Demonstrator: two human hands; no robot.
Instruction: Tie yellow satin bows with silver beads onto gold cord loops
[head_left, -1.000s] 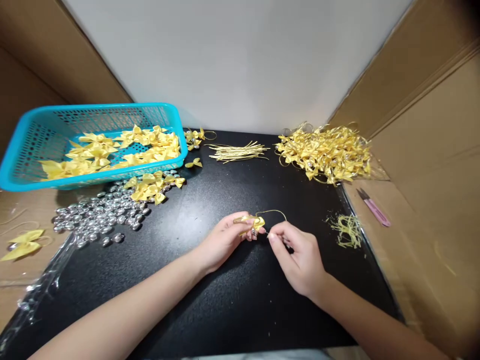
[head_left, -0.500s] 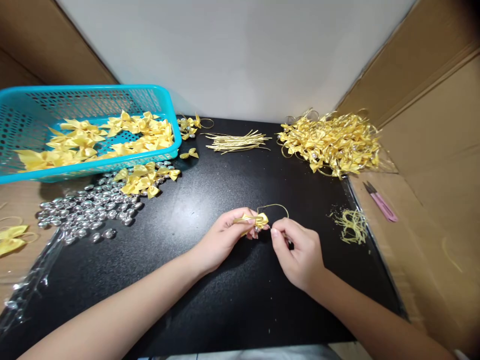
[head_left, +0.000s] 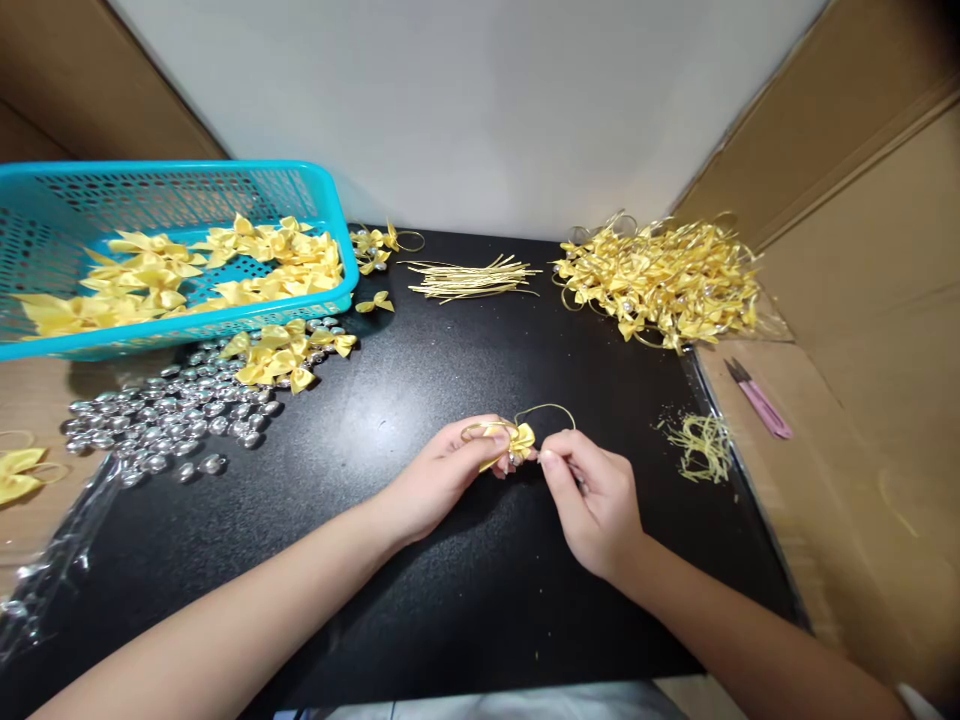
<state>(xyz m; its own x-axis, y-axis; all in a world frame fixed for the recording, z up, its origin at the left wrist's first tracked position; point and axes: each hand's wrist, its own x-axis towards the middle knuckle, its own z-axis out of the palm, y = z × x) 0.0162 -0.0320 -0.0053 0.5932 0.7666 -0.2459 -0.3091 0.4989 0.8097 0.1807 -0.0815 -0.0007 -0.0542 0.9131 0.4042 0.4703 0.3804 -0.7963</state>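
My left hand pinches a yellow ribbon bow over the black tabletop. A loop of gold cord stands up by its thumb, and something small and shiny shows under the bow. My right hand is closed just right of the bow, thumb and forefinger pinched on the gold cord, which arcs from the bow to its fingers. Exactly where the cord's end lies is hidden by the fingers.
At the left, a turquoise basket holds yellow bows. Silver beads and loose bows lie before it. Cut gold cords lie at the back. On the right are finished bows, cord scraps and pink-handled snips.
The right hand has come slightly closer to the bow. The cord loop by the left thumb has opened wider. The whole view has shifted a little.
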